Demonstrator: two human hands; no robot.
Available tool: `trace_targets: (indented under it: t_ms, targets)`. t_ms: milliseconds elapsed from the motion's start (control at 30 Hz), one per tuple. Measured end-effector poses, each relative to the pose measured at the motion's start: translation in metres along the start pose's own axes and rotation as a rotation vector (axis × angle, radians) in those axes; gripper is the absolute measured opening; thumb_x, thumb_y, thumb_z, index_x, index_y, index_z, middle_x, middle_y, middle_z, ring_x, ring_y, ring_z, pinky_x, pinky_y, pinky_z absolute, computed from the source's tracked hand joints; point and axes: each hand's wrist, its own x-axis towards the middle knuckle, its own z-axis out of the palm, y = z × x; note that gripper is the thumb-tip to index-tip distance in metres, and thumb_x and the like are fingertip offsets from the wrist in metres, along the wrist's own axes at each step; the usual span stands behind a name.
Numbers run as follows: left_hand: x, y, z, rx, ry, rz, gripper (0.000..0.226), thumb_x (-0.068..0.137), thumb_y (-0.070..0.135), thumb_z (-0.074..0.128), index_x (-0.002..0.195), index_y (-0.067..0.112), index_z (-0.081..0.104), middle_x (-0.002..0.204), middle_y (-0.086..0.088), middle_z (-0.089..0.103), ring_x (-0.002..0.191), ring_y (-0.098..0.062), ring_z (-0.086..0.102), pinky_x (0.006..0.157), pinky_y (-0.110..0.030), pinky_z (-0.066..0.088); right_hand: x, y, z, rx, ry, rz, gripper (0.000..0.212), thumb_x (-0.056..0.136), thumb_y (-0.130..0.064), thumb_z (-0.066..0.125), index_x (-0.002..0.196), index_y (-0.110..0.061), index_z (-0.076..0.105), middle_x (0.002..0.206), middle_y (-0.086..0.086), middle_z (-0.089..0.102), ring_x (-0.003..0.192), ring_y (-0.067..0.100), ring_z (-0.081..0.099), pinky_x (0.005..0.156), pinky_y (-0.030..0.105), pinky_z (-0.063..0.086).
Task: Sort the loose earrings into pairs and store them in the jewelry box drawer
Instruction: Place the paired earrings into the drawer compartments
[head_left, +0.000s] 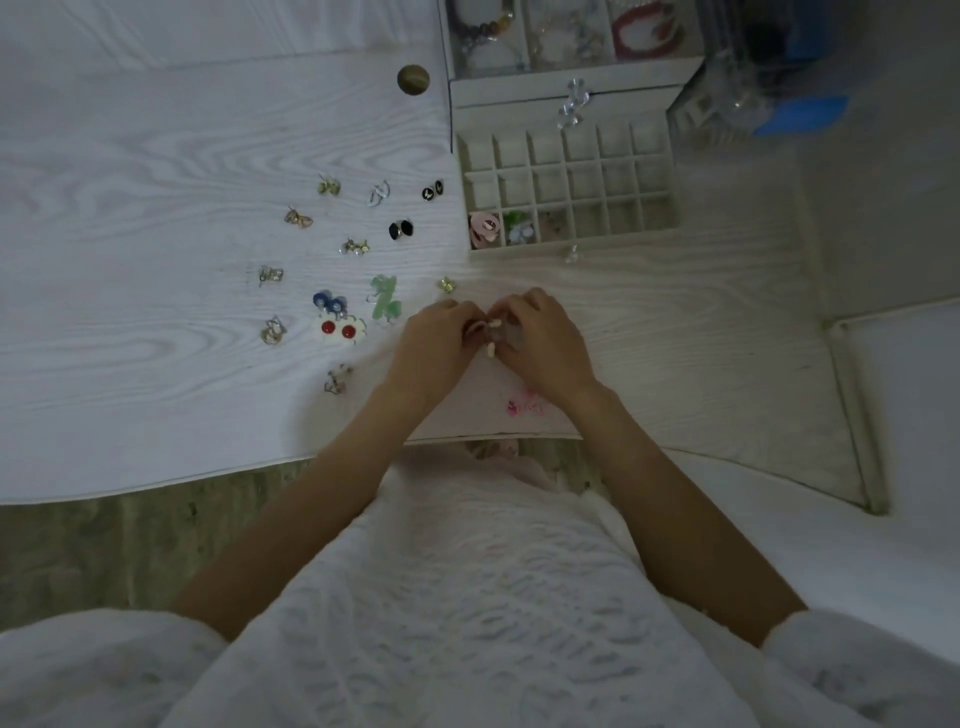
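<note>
While paired earrings (340, 328) lie left of them, the left hand (434, 345) and right hand (540, 340) pinch one small pale earring (491, 338) together. Beyond the hands sits the open drawer (569, 184).

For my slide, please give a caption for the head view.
Both hands pairing a small earring beside sorted pairs and the open drawer.

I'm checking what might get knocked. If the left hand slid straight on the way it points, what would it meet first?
Probably the small gold earring just beyond the left hand, then the open drawer; depth is unclear.
</note>
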Motion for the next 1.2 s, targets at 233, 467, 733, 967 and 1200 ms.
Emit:
trace_targets:
  t_ms: [233, 467, 733, 967, 1200]
  targets:
    - [0.013, -0.003, -0.006, -0.048, -0.05, 0.113, 0.017, 0.087, 0.016, 0.059, 0.099, 0.013, 0.071, 0.087, -0.013, 0.068, 0.079, -0.031, 0.061, 0.069, -0.034, 0.042, 0.003, -0.01, -0.004, 0.037, 0.028, 0.174, 0.029, 0.08, -0.022, 0.067, 0.105, -0.009, 0.061, 0.111, 0.011, 0.055, 0.105, 0.026, 0.049, 0.08, 0.036, 0.043]
    - [0.019, 0.017, 0.001, -0.155, 0.126, 0.072, 0.021, 0.091, 0.014, 0.057, 0.109, 0.009, 0.068, 0.102, -0.013, 0.066, 0.085, -0.028, 0.063, 0.077, -0.034, 0.05, 0.005, 0.013, -0.026, 0.052, 0.099, 0.147, 0.012, 0.079, -0.009, 0.062, 0.085, -0.012, 0.051, 0.087, 0.006, 0.059, 0.08, 0.024, 0.054, 0.064, 0.034, 0.042]
    - [0.051, 0.072, 0.009, -0.452, 0.286, -0.058, 0.012, 0.087, 0.02, 0.065, 0.093, 0.01, 0.064, 0.081, -0.001, 0.067, 0.069, -0.006, 0.06, 0.065, -0.019, 0.052, 0.012, 0.057, -0.086, 0.225, 0.207, 0.024, 0.002, 0.085, -0.014, 0.064, 0.086, -0.015, 0.065, 0.081, -0.004, 0.065, 0.073, 0.011, 0.059, 0.065, 0.02, 0.044]
    - [0.106, 0.093, 0.022, -0.256, 0.289, -0.029, 0.015, 0.081, 0.021, 0.067, 0.092, 0.011, 0.07, 0.089, -0.01, 0.066, 0.077, -0.023, 0.061, 0.07, -0.032, 0.05, 0.026, 0.075, -0.123, 0.449, 0.332, 0.04, 0.003, 0.09, -0.015, 0.059, 0.088, -0.014, 0.06, 0.08, -0.008, 0.062, 0.075, 0.003, 0.058, 0.069, 0.008, 0.045]
    - [0.109, 0.093, 0.023, 0.043, 0.222, 0.083, 0.028, 0.085, 0.026, 0.057, 0.1, 0.005, 0.068, 0.093, -0.018, 0.065, 0.085, -0.037, 0.058, 0.073, -0.04, 0.048, 0.048, 0.075, -0.129, 0.45, 0.351, 0.004, 0.004, 0.09, -0.018, 0.058, 0.089, -0.015, 0.058, 0.081, 0.0, 0.068, 0.077, 0.013, 0.065, 0.075, 0.037, 0.056]
